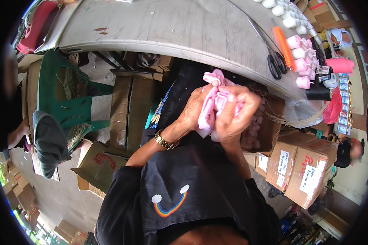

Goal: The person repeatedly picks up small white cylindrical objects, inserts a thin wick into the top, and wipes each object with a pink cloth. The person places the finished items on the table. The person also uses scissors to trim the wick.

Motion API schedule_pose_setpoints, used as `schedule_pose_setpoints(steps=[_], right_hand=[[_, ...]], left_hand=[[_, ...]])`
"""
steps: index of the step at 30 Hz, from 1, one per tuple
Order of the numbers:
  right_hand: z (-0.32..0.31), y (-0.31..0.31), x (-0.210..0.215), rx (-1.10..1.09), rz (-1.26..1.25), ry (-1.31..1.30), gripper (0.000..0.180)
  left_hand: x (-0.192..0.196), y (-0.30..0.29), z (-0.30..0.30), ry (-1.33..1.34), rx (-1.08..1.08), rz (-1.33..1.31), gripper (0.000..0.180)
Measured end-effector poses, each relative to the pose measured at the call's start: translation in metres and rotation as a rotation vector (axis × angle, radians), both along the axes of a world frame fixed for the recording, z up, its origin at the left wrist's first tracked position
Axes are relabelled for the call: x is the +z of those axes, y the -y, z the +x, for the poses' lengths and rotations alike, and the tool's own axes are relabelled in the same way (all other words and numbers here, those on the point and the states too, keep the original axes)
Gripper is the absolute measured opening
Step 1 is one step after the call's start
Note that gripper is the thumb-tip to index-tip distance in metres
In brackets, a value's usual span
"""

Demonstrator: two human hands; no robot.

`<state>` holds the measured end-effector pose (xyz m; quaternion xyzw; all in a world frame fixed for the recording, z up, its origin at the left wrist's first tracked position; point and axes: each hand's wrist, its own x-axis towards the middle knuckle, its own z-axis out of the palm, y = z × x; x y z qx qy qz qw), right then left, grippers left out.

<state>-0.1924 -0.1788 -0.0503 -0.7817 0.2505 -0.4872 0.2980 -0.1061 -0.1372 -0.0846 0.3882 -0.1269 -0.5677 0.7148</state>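
Observation:
Over my lap, at the table's near edge, both hands are closed on a bunched piece of soft pink cloth [209, 114]. My left hand [194, 107], with a gold watch at its wrist, grips the left side of the folds. On the right side, my right hand [240, 112] has its fingers curled in against the bundle, slightly blurred. One end of the pink cloth sticks up above my knuckles. Part of the bundle is hidden behind the fingers. Just right of my right wrist, a cardboard box [274, 132] holds many small pink pieces.
A grey table [159, 26] spans the front. On its right lie black-handled scissors [277, 65], an orange cutter [285, 49], pink rolls [303, 65] and white rolls [279, 10]. Taped cartons [300, 167] stand right, a green plastic chair [55, 87] left. Another person's hand [18, 132] shows far left.

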Motion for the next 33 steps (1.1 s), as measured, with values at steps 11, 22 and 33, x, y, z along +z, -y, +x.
schedule_pose_setpoints(steps=[11,22,33], right_hand=[[-0.003,0.004,-0.002,0.008,0.012,-0.005,0.015],[-0.007,0.003,0.040,0.346,0.524,0.369,0.037],[-0.001,0.012,0.016,0.330,0.161,0.042,0.019]], left_hand=[[-0.004,-0.017,0.017,0.613,-0.022,-0.110,0.046],[-0.053,-0.006,0.002,-0.793,-0.120,-0.237,0.034],[-0.025,-0.023,0.008,0.738,0.079,-0.336,0.041]])
